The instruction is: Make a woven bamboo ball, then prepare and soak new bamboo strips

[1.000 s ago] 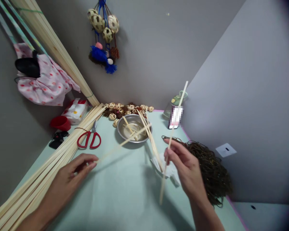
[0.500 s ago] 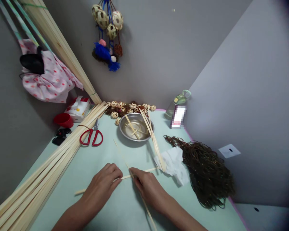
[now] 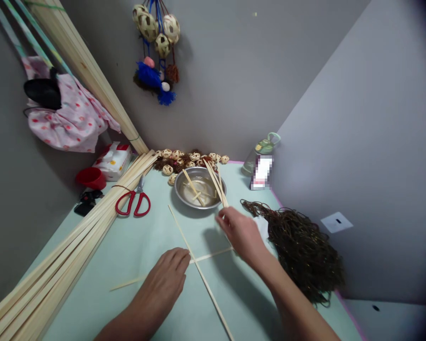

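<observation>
Two thin pale bamboo strips lie crossed on the table: a long strip [image 3: 209, 290] running from upper left to lower right, and a second strip [image 3: 213, 254] lying across it. My left hand [image 3: 166, 279] rests over the second strip, its fingers stretched out flat with the tips close to the crossing. Raised above the table, my right hand [image 3: 243, 234] is at several bamboo strips [image 3: 215, 177] that lean on the rim of a metal bowl [image 3: 181, 196]. Its fingers are loosely bent and cover the strips' lower ends. Water and short strip pieces are in the bowl.
Red-handled scissors [image 3: 141, 203] lie beside a long bundle of bamboo strips [image 3: 81, 241] on the left. A heap of dark cord [image 3: 305, 255] and a white tissue [image 3: 262, 227] are at right. Small woven balls [image 3: 167, 169] line the back; a bottle [image 3: 253, 156] and phone [image 3: 261, 173] stand nearby.
My right hand has left the crossing and moved up and right to the strips by the bowl. My left hand has shifted slightly right and flattened out.
</observation>
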Demonstrator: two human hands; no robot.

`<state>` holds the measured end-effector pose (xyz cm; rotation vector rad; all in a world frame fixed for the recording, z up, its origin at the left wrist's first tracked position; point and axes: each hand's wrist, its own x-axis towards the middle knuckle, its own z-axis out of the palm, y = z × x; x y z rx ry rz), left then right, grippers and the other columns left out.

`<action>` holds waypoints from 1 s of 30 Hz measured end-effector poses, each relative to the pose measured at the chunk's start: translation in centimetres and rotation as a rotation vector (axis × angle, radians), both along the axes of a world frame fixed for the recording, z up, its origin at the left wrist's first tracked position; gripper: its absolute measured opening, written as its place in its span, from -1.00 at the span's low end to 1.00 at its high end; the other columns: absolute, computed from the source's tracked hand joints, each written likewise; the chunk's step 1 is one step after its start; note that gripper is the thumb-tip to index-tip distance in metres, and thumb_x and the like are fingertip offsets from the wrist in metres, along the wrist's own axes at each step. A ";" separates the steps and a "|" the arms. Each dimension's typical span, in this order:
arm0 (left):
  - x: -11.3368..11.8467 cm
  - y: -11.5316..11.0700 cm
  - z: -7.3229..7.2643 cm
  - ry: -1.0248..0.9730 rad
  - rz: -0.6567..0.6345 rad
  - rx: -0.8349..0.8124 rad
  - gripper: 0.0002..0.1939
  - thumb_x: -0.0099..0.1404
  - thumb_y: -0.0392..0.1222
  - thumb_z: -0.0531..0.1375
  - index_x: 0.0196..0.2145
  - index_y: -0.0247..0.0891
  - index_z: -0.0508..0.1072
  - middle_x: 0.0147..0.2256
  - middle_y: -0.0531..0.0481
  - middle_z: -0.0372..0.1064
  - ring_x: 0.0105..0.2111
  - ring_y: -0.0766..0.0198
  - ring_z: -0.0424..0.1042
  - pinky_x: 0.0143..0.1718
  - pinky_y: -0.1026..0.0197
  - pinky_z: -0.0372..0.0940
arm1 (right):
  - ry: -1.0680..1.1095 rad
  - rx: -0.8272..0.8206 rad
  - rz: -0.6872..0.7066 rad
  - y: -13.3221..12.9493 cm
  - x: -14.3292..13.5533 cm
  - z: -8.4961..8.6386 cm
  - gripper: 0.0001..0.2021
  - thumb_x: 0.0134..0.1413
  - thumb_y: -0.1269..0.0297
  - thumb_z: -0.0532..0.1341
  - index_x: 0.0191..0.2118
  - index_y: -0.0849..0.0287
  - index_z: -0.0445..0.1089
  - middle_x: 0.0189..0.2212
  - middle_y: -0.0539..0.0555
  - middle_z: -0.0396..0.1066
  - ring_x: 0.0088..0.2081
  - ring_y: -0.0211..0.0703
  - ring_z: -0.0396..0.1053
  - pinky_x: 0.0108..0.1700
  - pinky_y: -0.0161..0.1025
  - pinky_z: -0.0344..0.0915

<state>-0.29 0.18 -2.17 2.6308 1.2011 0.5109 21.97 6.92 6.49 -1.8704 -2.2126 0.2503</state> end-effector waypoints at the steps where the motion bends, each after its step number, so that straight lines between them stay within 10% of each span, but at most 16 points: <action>1: 0.0 0.0 0.2 -0.018 0.006 -0.010 -0.56 0.20 -0.54 0.06 0.03 -0.34 0.37 -0.01 -0.22 0.46 0.00 -0.03 0.44 0.03 -0.09 0.42 | -0.029 0.043 -0.073 1.2 0.5 0.3 -0.85 0.31 0.18 0.14 -0.18 0.13 0.37 -0.31 0.10 0.51 -0.35 -0.07 0.44 -0.38 -0.27 0.04; 11: -1.1 0.2 4.0 -0.259 -0.018 -0.194 -0.70 0.39 -0.38 0.03 0.03 -0.17 0.33 0.02 -0.16 0.36 0.07 0.05 0.33 0.08 -0.07 0.34 | 0.296 -0.022 -0.146 6.4 2.2 -0.1 -0.90 0.01 0.38 0.30 -0.43 0.13 0.35 -0.48 0.03 0.44 -0.42 -0.13 0.33 -0.36 -0.28 0.03; 18: -0.6 1.2 6.4 -0.487 0.023 -0.519 -0.78 0.41 -0.23 0.05 -0.06 -0.11 0.42 -0.05 -0.05 0.41 0.00 0.13 0.37 0.05 0.05 0.30 | 0.826 -0.142 -0.150 6.1 2.0 0.4 -0.78 0.02 0.10 0.21 -0.41 0.16 0.32 -0.58 -0.04 0.35 -0.62 -0.29 0.18 -0.54 -0.32 0.07; 30: -0.7 5.8 7.2 -1.275 0.413 -0.782 -0.61 0.29 0.06 0.22 -0.08 -0.28 0.44 -0.24 -0.03 0.44 -0.41 0.32 0.39 -0.37 0.26 0.36 | 1.387 -0.657 0.028 -3.5 -4.2 0.2 -0.72 0.00 0.13 0.35 -0.25 0.19 0.37 -0.64 -0.14 0.32 -0.72 -0.40 0.11 -0.65 -0.40 0.04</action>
